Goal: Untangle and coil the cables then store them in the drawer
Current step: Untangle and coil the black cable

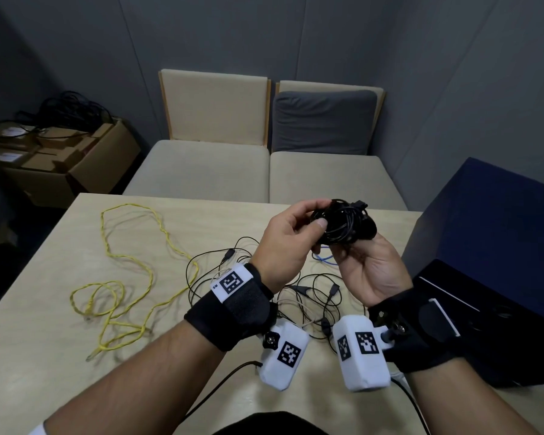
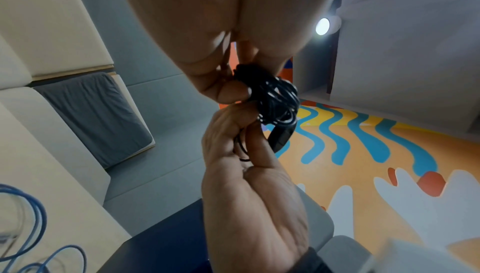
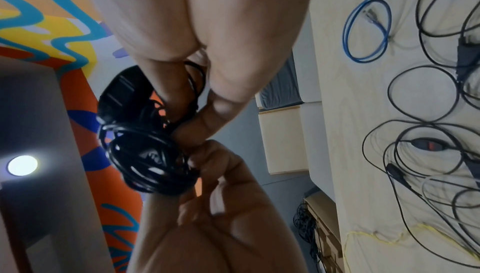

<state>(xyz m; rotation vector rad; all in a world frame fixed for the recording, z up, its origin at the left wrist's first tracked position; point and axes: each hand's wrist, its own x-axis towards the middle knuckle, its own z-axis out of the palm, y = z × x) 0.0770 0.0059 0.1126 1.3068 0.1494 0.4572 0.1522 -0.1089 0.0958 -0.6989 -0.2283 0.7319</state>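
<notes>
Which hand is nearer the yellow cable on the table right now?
Left. The left hand is raised to the right of the yellow cable; the right hand is farther to the right.

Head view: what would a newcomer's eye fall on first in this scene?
First comes the coiled black cable bundle, held above the table and gripped by both the left hand and the right hand. Next comes the long yellow cable, sprawled in loose loops on the left part of the table. Below the wrists lies a tangle of thin black cables.
</notes>
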